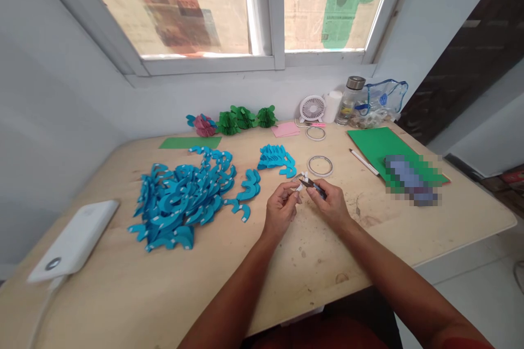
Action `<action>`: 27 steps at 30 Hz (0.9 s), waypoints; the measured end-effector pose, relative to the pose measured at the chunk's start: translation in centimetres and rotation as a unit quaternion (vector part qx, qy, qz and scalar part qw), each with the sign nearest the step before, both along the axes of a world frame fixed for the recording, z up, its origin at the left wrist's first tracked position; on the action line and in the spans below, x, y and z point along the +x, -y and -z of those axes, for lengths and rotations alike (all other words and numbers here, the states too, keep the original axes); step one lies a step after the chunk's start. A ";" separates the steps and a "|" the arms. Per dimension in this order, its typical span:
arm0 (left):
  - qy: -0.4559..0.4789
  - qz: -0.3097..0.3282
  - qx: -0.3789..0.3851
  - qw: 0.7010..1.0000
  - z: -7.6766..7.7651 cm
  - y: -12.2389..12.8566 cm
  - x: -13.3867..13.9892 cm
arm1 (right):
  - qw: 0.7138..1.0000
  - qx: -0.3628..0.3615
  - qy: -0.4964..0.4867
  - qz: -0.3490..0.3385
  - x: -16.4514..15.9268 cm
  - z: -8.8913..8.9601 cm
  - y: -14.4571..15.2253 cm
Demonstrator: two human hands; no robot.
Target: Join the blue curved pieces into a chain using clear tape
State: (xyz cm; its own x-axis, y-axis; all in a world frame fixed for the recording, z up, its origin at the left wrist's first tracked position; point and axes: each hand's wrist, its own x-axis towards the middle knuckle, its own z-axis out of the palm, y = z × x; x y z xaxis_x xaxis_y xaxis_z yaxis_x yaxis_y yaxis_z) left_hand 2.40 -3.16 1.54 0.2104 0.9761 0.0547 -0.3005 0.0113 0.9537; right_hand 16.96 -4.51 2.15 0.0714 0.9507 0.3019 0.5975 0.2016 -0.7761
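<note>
My left hand (282, 204) is closed, thumb and fingers pinching a small white strip (299, 187) that looks like tape or paper. In my right hand (331, 203) is a slim dark pointed tool (318, 188); whether it is a knife or scissors I cannot make out. Its tip meets the white bits in front of my left fingers. Just beyond the hands lies a roll of narrow tape (320, 166). A row of folded blue paper pieces (276, 157) sits past my left hand. Further left is a big heap of curved blue paper pieces (180, 196) with white patches.
A white power bank (76, 240) with a cable lies at the left. Green paper flowers (244, 118) and a small fan (312, 108) line the wall. Behind the right hand are a pen (364, 162), green sheets (380, 144), a bottle (351, 101) and a blurred-out object (411, 179).
</note>
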 end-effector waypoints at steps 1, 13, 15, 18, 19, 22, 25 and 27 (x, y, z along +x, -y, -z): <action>-0.001 -0.004 0.001 1.000 0.0 0.0 0.0 | 1.000 -0.003 -0.007 0.000 0.0 0.0 0.0; -0.056 -0.013 0.029 0.998 1.2 -0.1 0.1 | 0.991 -0.034 -0.130 0.000 0.3 0.1 -0.3; -0.084 -0.014 0.047 0.995 1.4 -0.1 0.0 | 0.987 -0.041 -0.154 -0.003 0.2 0.3 -0.4; -0.127 -0.020 0.072 0.989 1.7 -0.1 0.0 | 0.983 -0.052 -0.174 0.000 0.1 0.4 -0.5; -0.140 -0.022 0.080 0.987 1.8 -0.1 0.0 | 0.983 -0.055 -0.177 0.001 0.1 0.5 -0.5; -0.175 -0.026 0.105 0.979 1.9 -0.1 0.0 | 0.979 -0.062 -0.192 0.000 0.0 0.4 -0.6; -0.216 -0.030 0.133 0.967 2.0 -0.1 0.0 | 0.968 -0.074 -0.239 -0.015 0.0 0.2 -0.6; -0.243 -0.031 0.149 0.958 2.1 -0.1 0.0 | 0.948 -0.100 -0.299 -0.035 0.0 0.0 -0.7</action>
